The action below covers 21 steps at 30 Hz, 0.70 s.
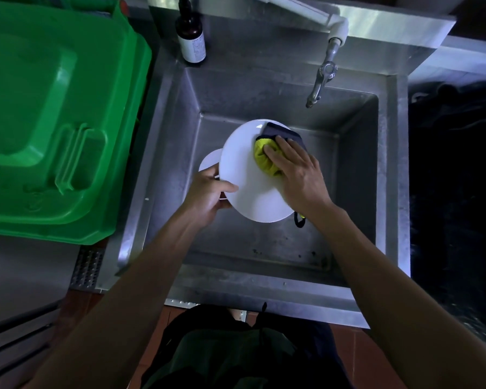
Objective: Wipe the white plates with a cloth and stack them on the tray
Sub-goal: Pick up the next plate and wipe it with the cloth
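A: What is the setting, seen from the head camera?

B: A dim kitchen corner. A steel sink [387,169] with a deep square basin fills the middle, a tap [321,80] hangs over its far right side, and a dark bottle [191,35] stands on the far left corner. A large green bin lid [54,116] lies to the left of the sink.

A: Where is the plate?

B: A white plate [244,175] is held over the basin, tilted with its face toward the person. A second white plate [209,161] peeks out behind its left edge; whether it is also held cannot be told. No tray is in view.

A: What are the hands doing?

B: The left hand [205,192] grips the plate's left rim, thumb on the face and fingers curled behind. The right hand [295,172] lies flat, fingers nearly straight, pressing a yellow and dark grey cloth [267,153] against the plate's upper right face.

A: How will these things likely handle?

B: The plate looks rigid, glossy and breakable, probably slippery if damp, so the rim pinch with fingers behind is the sensible hold. The cloth is soft and bunches under the palm.
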### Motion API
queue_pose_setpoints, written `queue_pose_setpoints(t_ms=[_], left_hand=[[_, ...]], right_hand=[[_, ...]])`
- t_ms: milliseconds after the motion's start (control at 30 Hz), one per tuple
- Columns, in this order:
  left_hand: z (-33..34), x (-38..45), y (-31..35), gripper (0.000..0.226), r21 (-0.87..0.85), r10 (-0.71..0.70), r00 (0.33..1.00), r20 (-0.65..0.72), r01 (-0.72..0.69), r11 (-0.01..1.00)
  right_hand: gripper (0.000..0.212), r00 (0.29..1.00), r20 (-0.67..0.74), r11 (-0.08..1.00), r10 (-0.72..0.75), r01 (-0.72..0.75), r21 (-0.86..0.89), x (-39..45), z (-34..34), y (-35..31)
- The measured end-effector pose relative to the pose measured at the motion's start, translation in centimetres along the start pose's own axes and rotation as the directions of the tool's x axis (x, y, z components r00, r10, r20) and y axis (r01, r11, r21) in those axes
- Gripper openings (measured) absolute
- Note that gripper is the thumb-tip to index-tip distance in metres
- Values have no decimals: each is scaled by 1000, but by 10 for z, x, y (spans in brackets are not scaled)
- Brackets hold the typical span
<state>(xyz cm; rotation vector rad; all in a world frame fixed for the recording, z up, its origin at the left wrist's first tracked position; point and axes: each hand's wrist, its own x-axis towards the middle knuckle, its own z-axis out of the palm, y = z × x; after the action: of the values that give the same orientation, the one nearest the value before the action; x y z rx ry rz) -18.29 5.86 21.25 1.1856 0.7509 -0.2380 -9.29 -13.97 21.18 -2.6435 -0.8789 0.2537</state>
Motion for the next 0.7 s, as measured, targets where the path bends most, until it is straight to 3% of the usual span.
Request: queue_pose_setpoints(t_ms=[567,700], left_hand=[[1,-9,-3,42,32,8,999,44,-10,999],[0,-10,-4,40,36,-4,998,62,2,999]], right_hand=[[52,964,-24,962,-264,265,58,-12,10,-49],[63,967,-32,968,-252,252,12,4,5,-48]])
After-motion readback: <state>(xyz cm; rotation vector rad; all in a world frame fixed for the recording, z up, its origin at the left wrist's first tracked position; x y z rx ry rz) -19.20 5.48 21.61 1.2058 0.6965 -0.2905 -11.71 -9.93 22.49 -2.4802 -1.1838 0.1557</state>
